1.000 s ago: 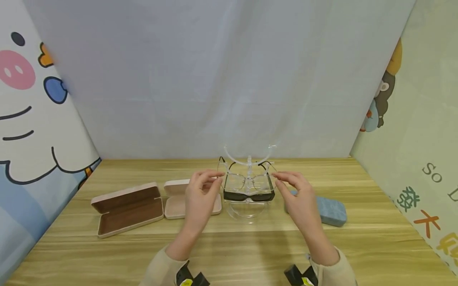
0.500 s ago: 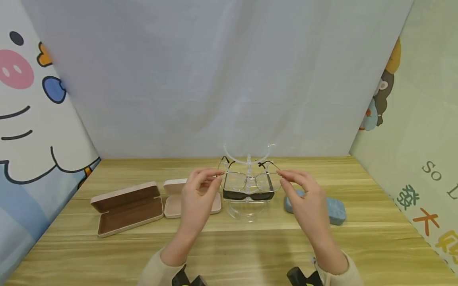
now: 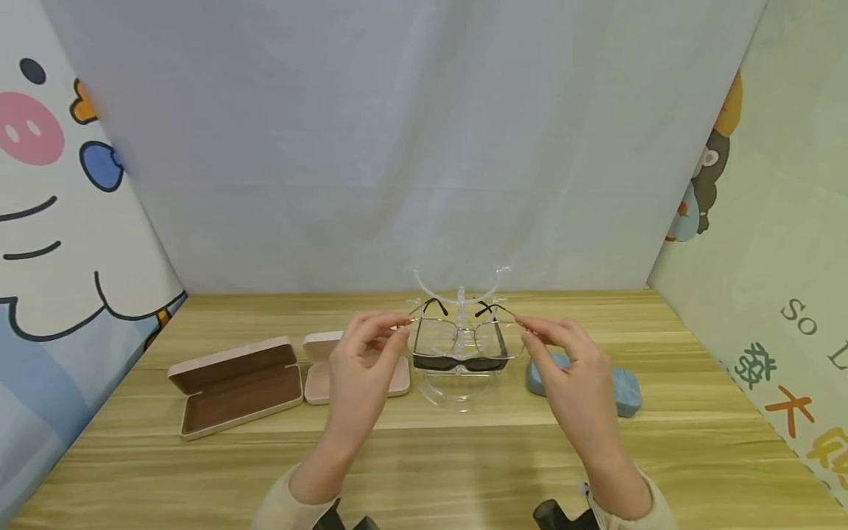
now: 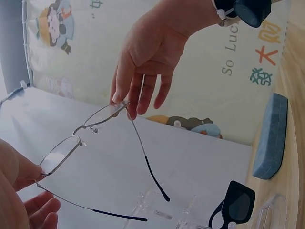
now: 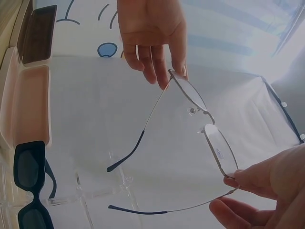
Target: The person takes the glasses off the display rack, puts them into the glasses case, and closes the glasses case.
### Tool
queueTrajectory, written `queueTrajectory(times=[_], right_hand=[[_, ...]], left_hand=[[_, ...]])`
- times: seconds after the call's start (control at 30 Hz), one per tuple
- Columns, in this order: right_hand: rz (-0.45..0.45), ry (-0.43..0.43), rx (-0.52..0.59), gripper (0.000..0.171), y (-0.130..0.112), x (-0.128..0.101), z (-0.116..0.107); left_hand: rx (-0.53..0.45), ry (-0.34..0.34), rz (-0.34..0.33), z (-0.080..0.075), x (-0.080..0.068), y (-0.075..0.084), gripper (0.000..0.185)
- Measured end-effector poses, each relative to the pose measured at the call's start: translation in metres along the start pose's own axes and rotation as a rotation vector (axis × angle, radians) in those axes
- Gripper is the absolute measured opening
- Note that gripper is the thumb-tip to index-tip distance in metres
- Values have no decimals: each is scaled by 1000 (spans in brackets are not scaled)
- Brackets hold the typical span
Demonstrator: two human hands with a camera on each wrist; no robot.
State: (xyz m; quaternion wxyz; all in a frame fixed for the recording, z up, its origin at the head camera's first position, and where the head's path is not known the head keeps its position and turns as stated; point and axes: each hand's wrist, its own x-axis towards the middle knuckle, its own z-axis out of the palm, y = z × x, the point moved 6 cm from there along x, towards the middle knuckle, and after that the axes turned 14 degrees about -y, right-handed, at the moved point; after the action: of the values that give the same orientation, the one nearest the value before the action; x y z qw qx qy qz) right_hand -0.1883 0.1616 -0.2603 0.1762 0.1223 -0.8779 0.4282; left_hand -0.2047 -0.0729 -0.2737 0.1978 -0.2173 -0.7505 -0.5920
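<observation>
Thin metal-framed glasses (image 3: 457, 335) with clear lenses hang in the air just in front of a clear acrylic stand (image 3: 460, 294), temples unfolded. My left hand (image 3: 397, 327) pinches the frame's left corner and my right hand (image 3: 526, 331) pinches its right corner. In the left wrist view the glasses (image 4: 59, 155) stretch between my left fingers (image 4: 21, 174) and the right hand (image 4: 143, 62), the temple tips clear of the stand. The right wrist view shows the same glasses (image 5: 217, 145). Black sunglasses (image 3: 460, 362) rest on the stand's lower tier.
On the wooden table (image 3: 424, 471), an open brown-lined case (image 3: 235, 386) lies at the left. An open pink case (image 3: 321, 375) sits partly behind my left hand. A closed blue case (image 3: 623, 394) lies at the right. Fabric walls enclose three sides.
My hands closed on the metal glasses at both corners and drew them off the stand, a little toward me. The sunglasses stayed on the stand.
</observation>
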Motion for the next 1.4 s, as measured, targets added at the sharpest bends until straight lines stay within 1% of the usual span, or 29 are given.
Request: queueTrajectory(times=[0.17,0.33,0.53,0.6,0.83,1.0,1.1,1.27,1.33,1.4], right_hand=[[-10,8,-4,18,-4,-2,-1],[-8,11,-11,18,-7,-4,-1],[-6,14,-15,17,-10,-5,-1],[1,14,-14,17,-10,-6,-1],[9,19,-4,17,-10,-6,0],[-1,46,28,17,-14,-10,-5],[-35,76,65,19,-19,-15,-9],[-139,116,96,21,-29,-20,-12],[-158,124,105,20,-30,-20,-11],[-158,127,125,19,-29,-19,-10]], left_hand=[[4,0,23,-3,-2,6,12],[2,-7,27,-4,-4,12,12],[32,-1,40,-5,-6,17,10],[25,-5,27,-4,-6,17,9],[-25,-31,-72,-2,-5,10,9],[-66,-47,-97,-1,-6,10,9],[-87,-54,-108,0,-7,11,9],[-110,-58,-114,0,-7,11,10],[-114,-56,-117,0,-7,12,10],[-119,-56,-120,-1,-7,12,10]])
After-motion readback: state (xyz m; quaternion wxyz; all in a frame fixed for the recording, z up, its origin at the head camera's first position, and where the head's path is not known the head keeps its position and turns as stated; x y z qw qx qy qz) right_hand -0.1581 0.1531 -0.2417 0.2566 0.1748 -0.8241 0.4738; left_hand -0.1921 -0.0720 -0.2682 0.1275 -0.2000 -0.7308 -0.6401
